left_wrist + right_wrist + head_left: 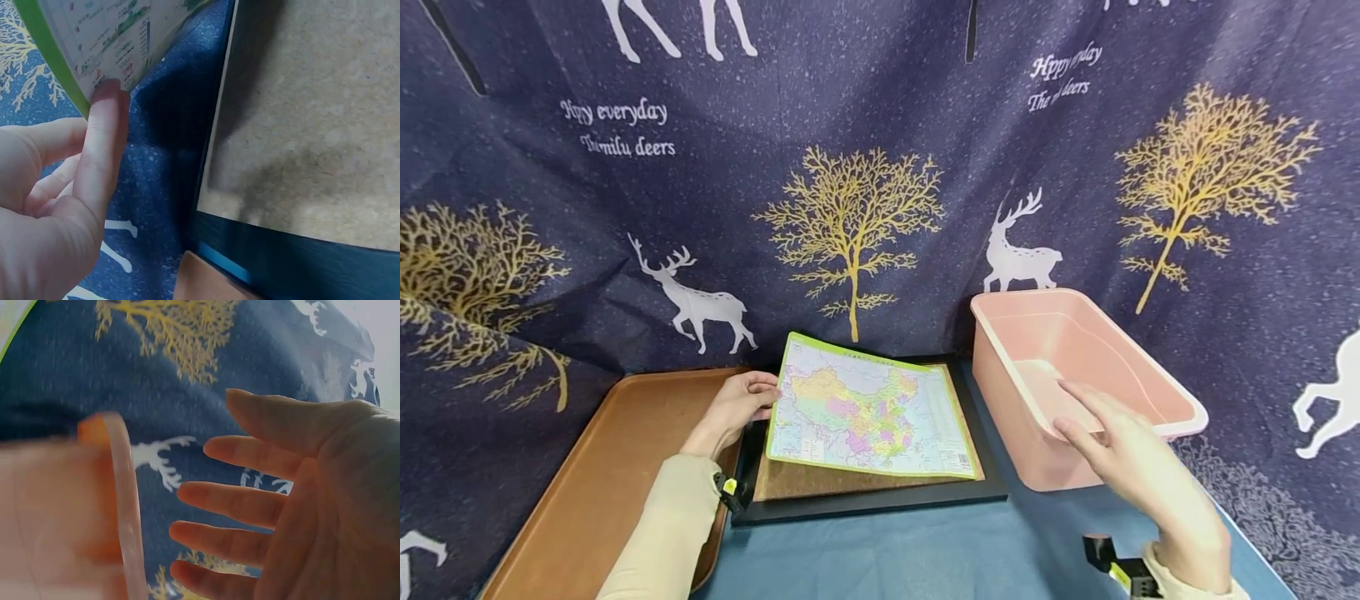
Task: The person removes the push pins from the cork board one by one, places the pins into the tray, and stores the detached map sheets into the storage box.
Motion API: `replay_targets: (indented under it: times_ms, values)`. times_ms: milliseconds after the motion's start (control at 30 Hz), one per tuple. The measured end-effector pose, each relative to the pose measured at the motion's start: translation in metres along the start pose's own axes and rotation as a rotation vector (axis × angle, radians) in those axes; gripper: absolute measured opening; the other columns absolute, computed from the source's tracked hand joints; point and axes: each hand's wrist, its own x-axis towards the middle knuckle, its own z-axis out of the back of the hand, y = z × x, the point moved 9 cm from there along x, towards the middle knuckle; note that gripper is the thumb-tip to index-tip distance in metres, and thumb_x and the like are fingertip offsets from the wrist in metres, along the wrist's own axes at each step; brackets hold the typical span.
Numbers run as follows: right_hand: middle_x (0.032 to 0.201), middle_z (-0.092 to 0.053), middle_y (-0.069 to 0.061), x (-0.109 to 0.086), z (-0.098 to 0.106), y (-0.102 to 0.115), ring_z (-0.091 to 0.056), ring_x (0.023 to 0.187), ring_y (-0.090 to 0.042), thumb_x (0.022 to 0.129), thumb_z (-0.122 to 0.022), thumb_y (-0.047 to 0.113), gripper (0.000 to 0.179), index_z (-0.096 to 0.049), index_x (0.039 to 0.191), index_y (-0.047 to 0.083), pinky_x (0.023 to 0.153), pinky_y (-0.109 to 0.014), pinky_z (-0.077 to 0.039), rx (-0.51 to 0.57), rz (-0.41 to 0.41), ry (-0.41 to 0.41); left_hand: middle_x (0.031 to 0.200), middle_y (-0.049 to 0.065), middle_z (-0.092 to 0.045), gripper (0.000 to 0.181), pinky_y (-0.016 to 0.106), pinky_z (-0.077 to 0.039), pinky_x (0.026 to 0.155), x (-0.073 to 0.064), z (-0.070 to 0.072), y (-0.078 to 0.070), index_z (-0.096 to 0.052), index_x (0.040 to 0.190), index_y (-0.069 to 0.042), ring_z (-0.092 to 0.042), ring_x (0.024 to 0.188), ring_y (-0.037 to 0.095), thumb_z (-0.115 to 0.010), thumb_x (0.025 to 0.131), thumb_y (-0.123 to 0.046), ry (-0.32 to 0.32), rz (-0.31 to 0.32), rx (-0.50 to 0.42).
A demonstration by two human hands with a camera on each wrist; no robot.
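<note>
A map sheet [857, 408] with a green border hangs tilted over a cork board in a black frame [880, 505]. My left hand [741, 410] pinches the sheet by its left edge between thumb and fingers. In the left wrist view, the map [119, 37] stands raised off the bare cork surface [312, 125]. My right hand [1127, 454] is over the near side of a pink plastic bin [1015, 417], holding nothing. In the right wrist view, its fingers [231, 503] are spread and fairly straight, apart from the bin's rim [125, 500].
A brown tray [572, 467] lies left of the board, partly under my left forearm. Blue cloth [865, 550] covers the table in front. Behind stands a dark blue curtain [880, 100] printed with trees and deer.
</note>
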Motion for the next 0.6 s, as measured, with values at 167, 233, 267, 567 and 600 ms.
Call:
replay_targets:
  times_ms: [167, 233, 267, 567, 600]
  values:
    - [0.133, -0.053, -0.026, -0.003, 0.008, -0.020, -0.067, 0.089, -0.039, 0.098, -0.061, 0.030, 0.050, -0.051, 0.138, 0.001, 0.076, -0.057, -0.051, -0.052, -0.033, 0.026, 0.091, 0.004, -0.063, 0.027, 0.020, -0.052, 0.061, -0.001, -0.001, -0.009, -0.049, 0.120, 0.013, -0.061, 0.073, 0.006, -0.056, 0.096, 0.003, 0.003, -0.018, -0.016]
    - [0.131, -0.054, -0.026, -0.004, 0.009, -0.028, -0.069, 0.084, -0.035, 0.098, -0.062, 0.033, 0.051, -0.052, 0.137, 0.001, 0.073, -0.056, -0.052, -0.072, -0.063, 0.043, 0.089, 0.002, -0.064, 0.027, 0.019, -0.052, 0.061, -0.002, 0.000, -0.011, -0.050, 0.119, 0.014, -0.061, 0.073, 0.006, -0.057, 0.095, 0.003, 0.000, -0.020, -0.028]
    - [0.129, -0.056, -0.026, -0.004, 0.010, -0.032, -0.069, 0.082, -0.033, 0.097, -0.063, 0.034, 0.051, -0.054, 0.135, 0.001, 0.072, -0.055, -0.052, -0.081, -0.070, 0.045, 0.088, 0.002, -0.064, 0.026, 0.020, -0.053, 0.061, -0.002, 0.000, -0.013, -0.050, 0.118, 0.014, -0.061, 0.072, 0.006, -0.058, 0.095, 0.004, -0.004, -0.020, -0.032]
    - [0.111, -0.065, -0.026, -0.006, 0.019, -0.056, -0.069, 0.079, -0.036, 0.085, -0.077, 0.024, 0.038, -0.066, 0.111, -0.002, 0.064, -0.046, -0.054, -0.113, -0.028, 0.010, 0.093, 0.005, -0.064, 0.030, 0.021, -0.054, 0.064, -0.005, 0.000, -0.035, -0.050, 0.121, 0.012, -0.061, 0.074, 0.006, -0.059, 0.095, 0.000, 0.002, -0.035, 0.023]
    - [0.108, -0.066, -0.025, -0.007, 0.019, -0.059, -0.069, 0.078, -0.036, 0.084, -0.079, 0.023, 0.037, -0.067, 0.109, -0.002, 0.064, -0.047, -0.054, -0.125, -0.021, 0.007, 0.094, 0.005, -0.064, 0.031, 0.021, -0.054, 0.064, -0.004, -0.001, -0.038, -0.050, 0.122, 0.012, -0.061, 0.074, 0.006, -0.059, 0.095, 0.000, 0.005, -0.039, 0.033]
